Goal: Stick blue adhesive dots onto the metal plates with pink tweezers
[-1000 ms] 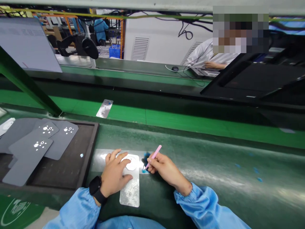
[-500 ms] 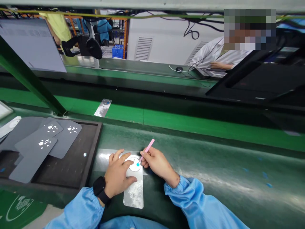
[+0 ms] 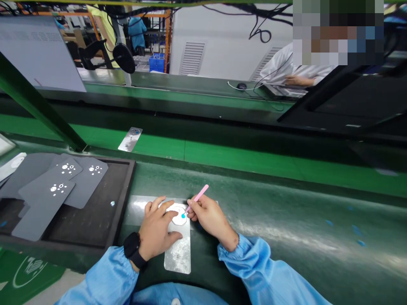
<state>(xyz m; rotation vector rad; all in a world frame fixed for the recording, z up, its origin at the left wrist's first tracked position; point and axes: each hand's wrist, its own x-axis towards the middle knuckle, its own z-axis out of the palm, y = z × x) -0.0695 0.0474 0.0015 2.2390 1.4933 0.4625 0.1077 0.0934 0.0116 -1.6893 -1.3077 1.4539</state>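
Observation:
A silvery rectangular panel (image 3: pixel 178 254) lies on the dark green bench in front of me, its far end bearing a white rounded patch (image 3: pixel 176 219) with a small blue dot (image 3: pixel 183 216). My left hand (image 3: pixel 159 231) rests over the panel's left side, fingers spread, with a fingertip at the white patch. Between the thumb and fingers of my right hand (image 3: pixel 208 216) is a slim pink tool that looks like tweezers (image 3: pixel 201 193). Its tip reaches down beside the blue dot; whether it touches the dot I cannot tell. A clear sheet (image 3: pixel 138 207) shows under the panel's far end.
To the left, a black tray (image 3: pixel 104 220) holds several dark grey panels (image 3: pixel 44 212) with holes. Another silvery panel (image 3: pixel 129 142) lies on the green conveyor belt (image 3: pixel 216 159) beyond. Blue scraps (image 3: pixel 358 230) dot the bench at right. A person in white (image 3: pixel 280 63) sits opposite.
Belt and the silvery panel on it have shifted slightly left. My view has tilted down a little. Both hands stay nearly in place at the white patch. A person in yellow behind has moved right.

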